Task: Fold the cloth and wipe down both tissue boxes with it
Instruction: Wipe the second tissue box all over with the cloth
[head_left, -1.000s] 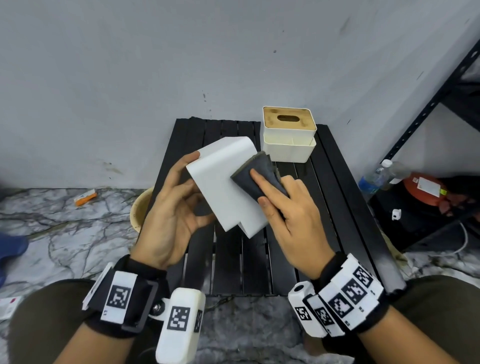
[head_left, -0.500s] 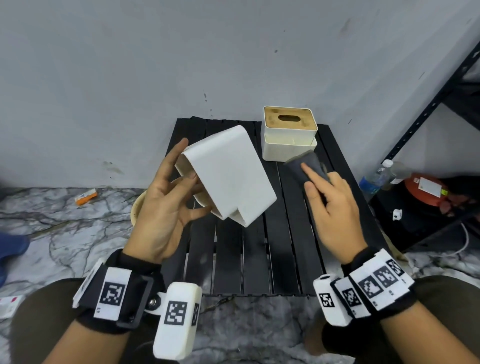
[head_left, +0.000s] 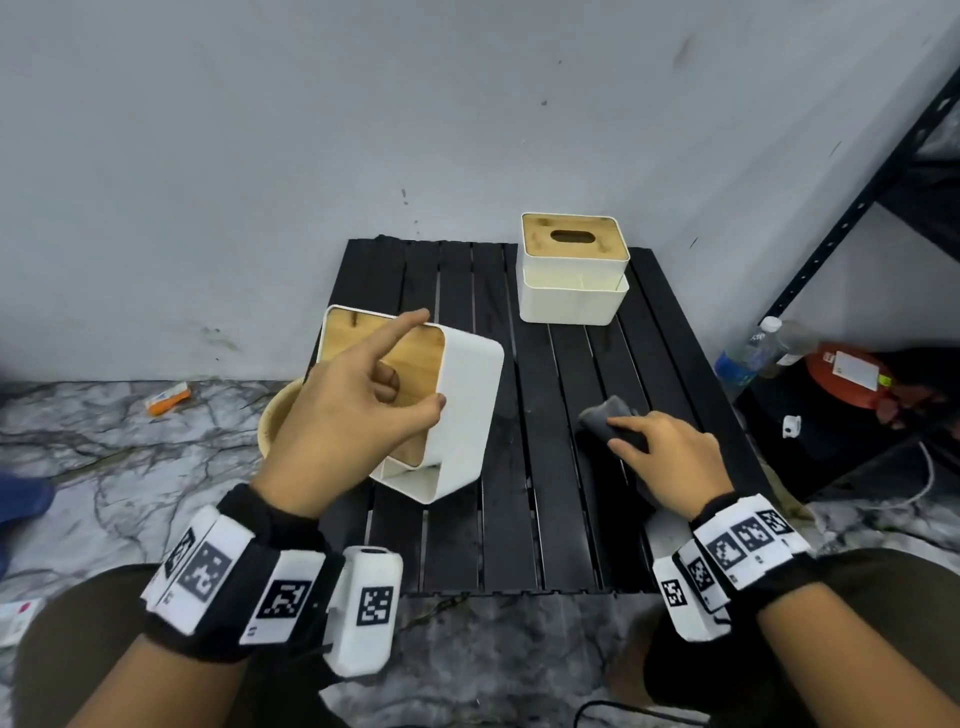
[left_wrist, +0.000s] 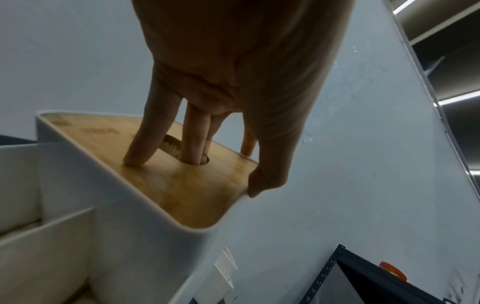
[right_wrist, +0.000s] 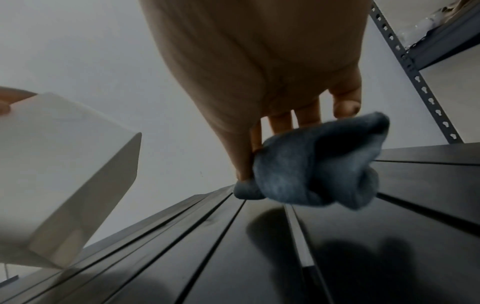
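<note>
My left hand (head_left: 358, 410) holds a white tissue box (head_left: 462, 415) tilted above the black slatted table (head_left: 519, 519), its wooden lid turned toward me. Two fingers are hooked in the lid's slot and the thumb clamps the lid's edge; the same box (left_wrist: 161, 205) and left hand (left_wrist: 207, 131) fill the left wrist view. My right hand (head_left: 660, 457) grips the folded grey cloth (head_left: 605, 415) low over the table's right half. The right wrist view shows the cloth (right_wrist: 314, 164) pinched between thumb and fingers. A second white box with a wooden lid (head_left: 571, 270) stands upright at the table's back.
A tan bowl (head_left: 280, 415) sits on the floor left of the table, partly behind my left hand. A water bottle (head_left: 743, 353) and a red container (head_left: 847, 374) lie under a metal shelf rack (head_left: 857, 208) at the right. A grey wall stands behind the table.
My right hand has taken the cloth off the box and moved it right and down toward the table. My left hand has turned the box so its wooden lid faces me.
</note>
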